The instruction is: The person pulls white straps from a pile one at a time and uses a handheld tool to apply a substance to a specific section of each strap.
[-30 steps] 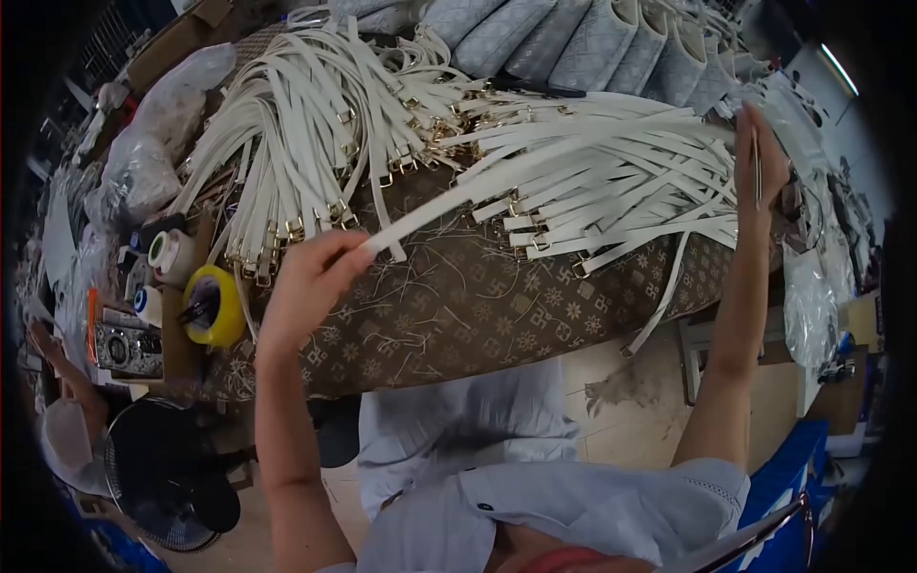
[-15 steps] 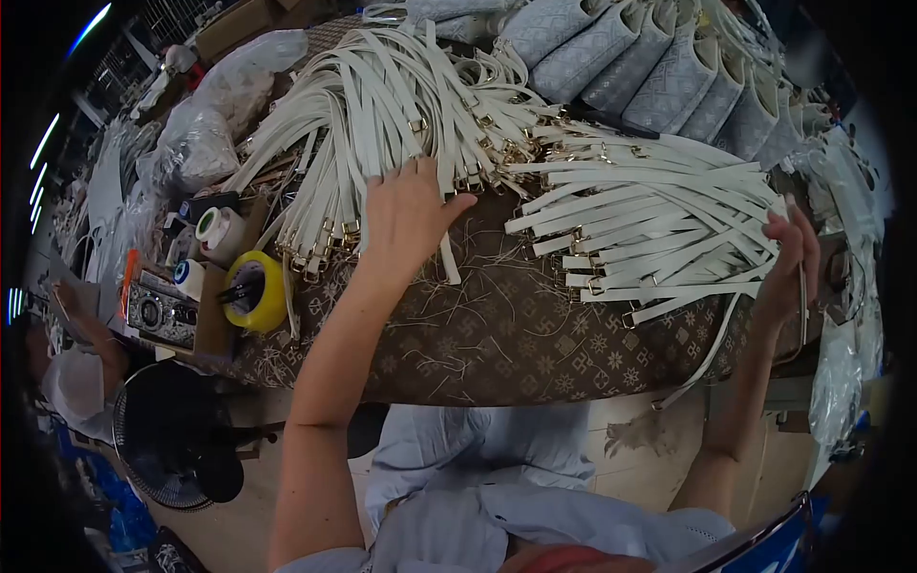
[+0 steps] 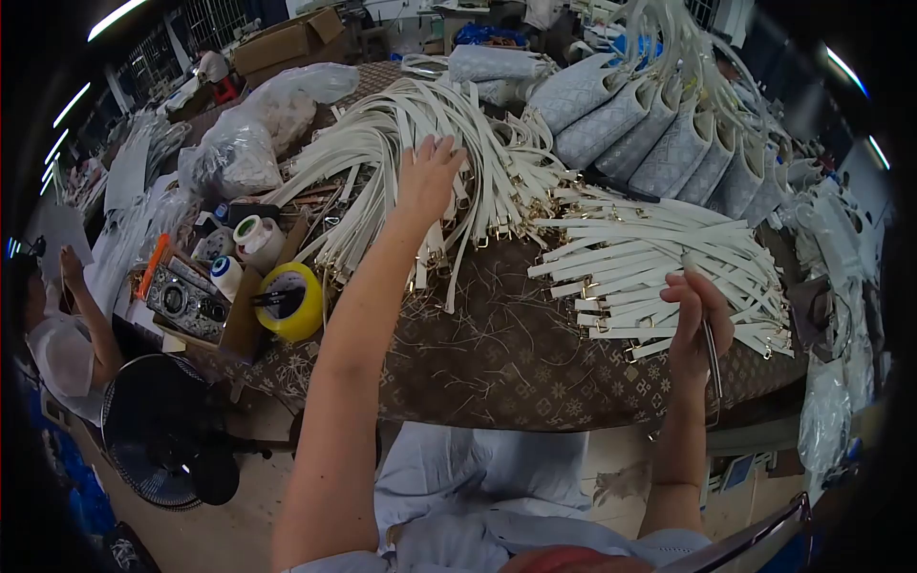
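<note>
My left hand (image 3: 428, 186) lies over the left pile of white straps (image 3: 382, 143), its fingers spread and touching them. These straps are long and narrow, with small gold-coloured buckles at their ends. In front of the right pile of straps (image 3: 669, 239), my right hand (image 3: 699, 323) is closed around a slim metal tool (image 3: 713, 361). The tool's shaft runs down past the palm, and a pale tip shows above the fingers; I cannot tell its exact kind. The straps in the right pile lie crosswise, with buckles mostly at their left ends.
A box (image 3: 253, 310) at the left holds thread spools (image 3: 258, 239) and a yellow tape roll (image 3: 291, 304). Grey patterned bags (image 3: 659, 143) stand behind the straps. Thread scraps litter the brown tablecloth (image 3: 535, 382). A black fan (image 3: 158, 430) and another person (image 3: 72, 344) are at left.
My right hand has come left and inward from the right end of the strap pile; the strap hanging over the table edge there no longer shows. My left hand has shifted further over its pile.
</note>
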Motion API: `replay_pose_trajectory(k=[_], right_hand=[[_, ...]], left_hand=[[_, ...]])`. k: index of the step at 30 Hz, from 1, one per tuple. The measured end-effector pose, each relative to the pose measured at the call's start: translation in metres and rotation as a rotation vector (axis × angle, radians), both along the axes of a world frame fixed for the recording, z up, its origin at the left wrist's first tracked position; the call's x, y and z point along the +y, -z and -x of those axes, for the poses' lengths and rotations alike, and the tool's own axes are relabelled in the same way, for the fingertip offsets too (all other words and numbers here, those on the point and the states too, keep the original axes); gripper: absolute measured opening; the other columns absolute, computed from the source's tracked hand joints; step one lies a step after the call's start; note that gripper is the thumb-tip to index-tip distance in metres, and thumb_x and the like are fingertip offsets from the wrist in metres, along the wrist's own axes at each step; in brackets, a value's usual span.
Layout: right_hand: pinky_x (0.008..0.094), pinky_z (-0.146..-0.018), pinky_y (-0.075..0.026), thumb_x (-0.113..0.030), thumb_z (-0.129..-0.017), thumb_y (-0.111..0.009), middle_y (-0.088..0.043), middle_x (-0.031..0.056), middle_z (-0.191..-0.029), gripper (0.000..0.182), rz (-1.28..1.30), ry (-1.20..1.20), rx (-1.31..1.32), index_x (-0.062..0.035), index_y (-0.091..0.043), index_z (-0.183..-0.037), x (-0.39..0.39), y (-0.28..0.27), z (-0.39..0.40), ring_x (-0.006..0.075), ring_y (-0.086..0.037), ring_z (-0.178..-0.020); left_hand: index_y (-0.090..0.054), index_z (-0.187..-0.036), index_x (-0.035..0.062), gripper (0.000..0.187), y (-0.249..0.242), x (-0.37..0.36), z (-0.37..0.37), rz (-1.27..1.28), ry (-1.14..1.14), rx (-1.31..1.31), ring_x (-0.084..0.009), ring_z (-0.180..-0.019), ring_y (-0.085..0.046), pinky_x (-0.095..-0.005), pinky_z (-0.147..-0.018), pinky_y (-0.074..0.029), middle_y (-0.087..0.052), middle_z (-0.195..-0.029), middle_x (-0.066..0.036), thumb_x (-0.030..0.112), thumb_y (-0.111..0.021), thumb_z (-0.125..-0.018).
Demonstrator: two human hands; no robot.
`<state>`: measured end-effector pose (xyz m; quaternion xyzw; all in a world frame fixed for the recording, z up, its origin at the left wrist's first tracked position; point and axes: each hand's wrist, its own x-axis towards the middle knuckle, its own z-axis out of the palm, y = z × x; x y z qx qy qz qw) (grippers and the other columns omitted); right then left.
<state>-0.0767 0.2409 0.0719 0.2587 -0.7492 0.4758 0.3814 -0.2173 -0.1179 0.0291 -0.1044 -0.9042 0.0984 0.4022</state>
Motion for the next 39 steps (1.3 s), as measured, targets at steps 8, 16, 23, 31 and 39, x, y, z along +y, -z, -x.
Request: replay_pose_trajectory(k=[8,16,23,31,39], right_hand=[[0.0290,-0.076,-0.051,-0.015,-0.095,-0.053,-0.069,0.0107,-0.079,0.020,0.009,-0.044,0.012,0.0026,-0.061,-0.100,0.015,0.008,0.005,0.0180,-0.067,-0.080],[0.0349,-0.081,-0.051,-0.022,-0.096,-0.051,-0.067,0.0117,-0.081,0.026,0.114,-0.112,0.028,0.0024,-0.057,-0.104,0.005,0.009,-0.012,0.0220,-0.066,-0.083],[0.0258,-0.068,-0.050,-0.015,-0.093,-0.057,-0.066,0.0106,-0.082,0.022,0.148,0.070,-0.022,0.0021,-0.062,-0.105,-0.016,0.027,-0.041,0.0151,-0.063,-0.074],[0.0191,-0.066,-0.042,-0.018,-0.095,-0.056,-0.065,0.0050,-0.099,0.025,0.114,0.474,0.069,0.0018,-0.062,-0.109,0.051,0.028,-0.068,0.0063,-0.052,-0.073],[0.0181,-0.060,-0.044,-0.012,-0.088,-0.066,-0.066,0.0038,-0.075,0.018,0.152,0.348,-0.313,-0.0034,-0.066,-0.104,0.029,0.072,-0.047,0.0040,-0.055,-0.065]], left_hand=[[-0.060,-0.114,0.0133,0.036,-0.031,0.000,0.035,0.064,-0.063,-0.418,-0.0271,-0.128,-0.041,-0.0513,-0.105,-0.029,-0.052,-0.129,-0.006,0.017,-0.064,-0.079],[-0.059,-0.092,0.0126,0.022,-0.059,0.047,-0.027,-0.052,0.234,-0.542,-0.0281,-0.074,-0.064,-0.0421,-0.077,-0.048,-0.063,-0.069,-0.008,0.034,-0.060,-0.085],[-0.059,-0.089,0.0117,0.016,-0.029,0.184,-0.174,-0.507,0.959,-0.385,-0.0243,-0.066,-0.065,-0.0361,-0.055,-0.051,-0.063,-0.071,-0.005,0.023,-0.067,-0.079],[-0.067,-0.085,0.0071,0.027,-0.063,0.101,-0.214,-0.392,0.792,-0.608,-0.0243,-0.062,-0.062,-0.0332,-0.055,-0.046,-0.066,-0.074,-0.008,0.029,-0.076,-0.072],[-0.068,-0.089,0.0007,0.030,-0.040,0.017,-0.237,-0.735,0.210,-0.954,-0.0175,-0.061,-0.059,-0.0295,-0.054,-0.043,-0.064,-0.073,-0.007,0.019,-0.079,-0.067]])
